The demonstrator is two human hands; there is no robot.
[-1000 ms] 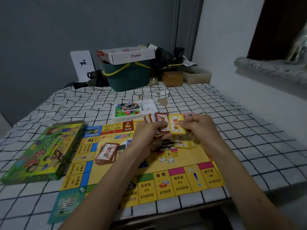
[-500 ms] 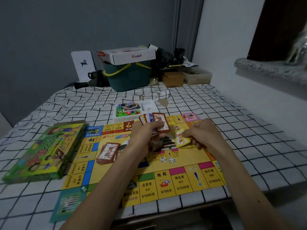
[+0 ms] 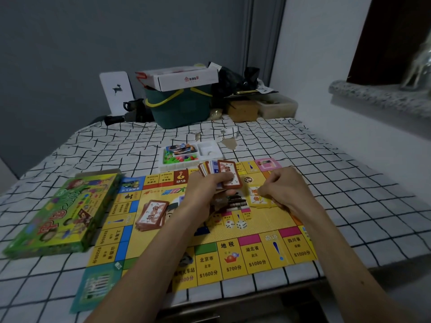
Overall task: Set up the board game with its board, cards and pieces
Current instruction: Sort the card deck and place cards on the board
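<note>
The yellow game board [image 3: 251, 229] lies flat on the checked tablecloth. My left hand [image 3: 207, 190] grips a fan of cards [image 3: 221, 172], a brown-backed one on top. My right hand [image 3: 282, 190] rests with curled fingers on the yellow card stack [image 3: 256, 197] on the board's right half; the fingertips touch its top card. A brown-backed card pile [image 3: 151, 214] sits on the board's left half. Two white dice [image 3: 235, 224] lie near the board's middle. A white tray of coloured pieces [image 3: 186, 157] stands just beyond the board.
The green game box [image 3: 60, 215] lies left of the board. At the table's back stand a green bucket [image 3: 182, 108] with a white carton on it, a brown box [image 3: 242, 110], a clear container and dark items. A wall is close on the right.
My right hand carried a yellow card from the fan down to the yellow stack on the board. The left hand lowered slightly with the remaining cards.
</note>
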